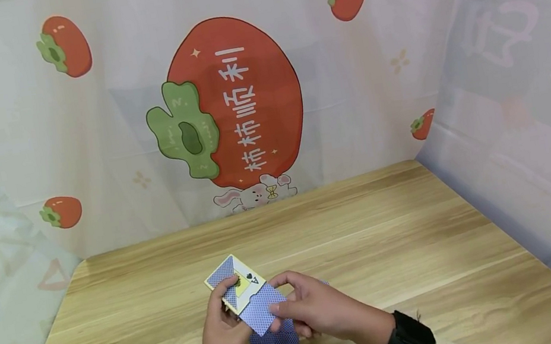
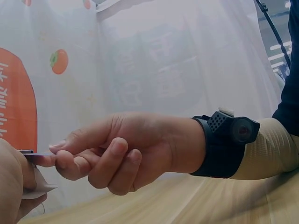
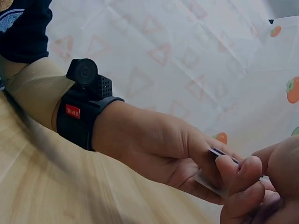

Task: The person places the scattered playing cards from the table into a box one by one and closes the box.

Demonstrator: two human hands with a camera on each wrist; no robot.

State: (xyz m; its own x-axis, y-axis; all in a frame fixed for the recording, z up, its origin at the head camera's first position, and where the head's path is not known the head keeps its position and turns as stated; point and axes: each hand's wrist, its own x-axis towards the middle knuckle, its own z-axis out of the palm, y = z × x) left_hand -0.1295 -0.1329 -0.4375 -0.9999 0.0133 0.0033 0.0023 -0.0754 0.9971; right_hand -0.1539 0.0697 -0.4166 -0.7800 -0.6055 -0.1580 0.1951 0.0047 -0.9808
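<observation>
Behind everything hangs a white fabric backdrop [image 1: 332, 121] printed with orange-red persimmons, its upper edges cut off. Before it spreads a pale wood-grain table [image 1: 372, 235], its near side running out of view. Over the near part of it, the person's right hand [image 1: 313, 304], a black strap [image 1: 406, 339] at its wrist, pinches between thumb and fingers; the left hand [image 1: 225, 330] grips from the other side, though its palm and some fingers are hidden. In the left hand is a small blue-patterned, white-and-yellow card box [image 1: 251, 287] showing an ace, tilted above the table, one corner under a finger. From its notched end a blue-backed playing card [image 1: 260, 314] sticks out into the right hand's pinch; whether it's one card or several, I can't tell. Lower down lies a darker blue-patterned rectangle [image 1: 274, 343], partly covered by the card and fingers.
</observation>
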